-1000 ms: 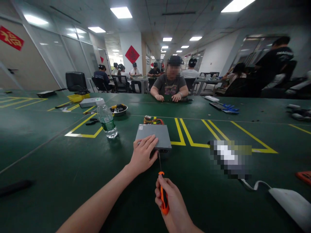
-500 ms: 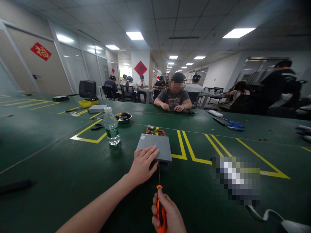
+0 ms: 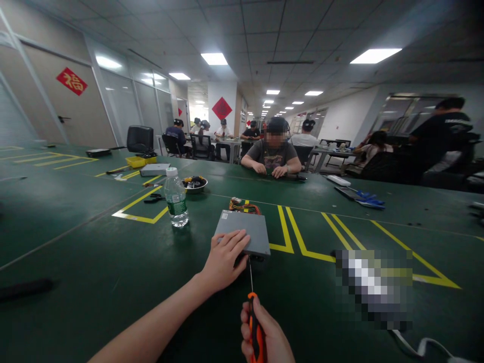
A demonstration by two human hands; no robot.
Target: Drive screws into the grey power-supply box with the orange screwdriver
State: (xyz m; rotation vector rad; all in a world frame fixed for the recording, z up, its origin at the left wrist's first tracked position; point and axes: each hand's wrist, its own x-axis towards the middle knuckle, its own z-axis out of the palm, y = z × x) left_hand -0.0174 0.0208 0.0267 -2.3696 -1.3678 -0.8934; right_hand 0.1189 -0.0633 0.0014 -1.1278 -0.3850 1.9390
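Observation:
A grey metal power supply unit [image 3: 247, 231] lies on the green table, a bundle of coloured wires [image 3: 242, 205] at its far side. My left hand [image 3: 226, 254] rests open on its near left part, fingers stretched flat across the top and thumb down by the front edge. My right hand [image 3: 264, 330] is closed round the orange and black handle of a screwdriver [image 3: 256, 322]. The thin shaft points away from me to the unit's front side, close to my left thumb. Its tip is too small to tell whether it sits in a screw.
A water bottle [image 3: 176, 199] stands left of the unit, before a metal bowl [image 3: 194, 185] of small items. A blurred-out object [image 3: 372, 285] with a white cable lies right. Blue-handled tools [image 3: 366, 199] lie farther back. Across the table sits a person [image 3: 274, 151].
The view has shifted slightly, so the scene sits a little farther right and lower. Both hands keep their places at the unit, and the screwdriver tilts slightly more.

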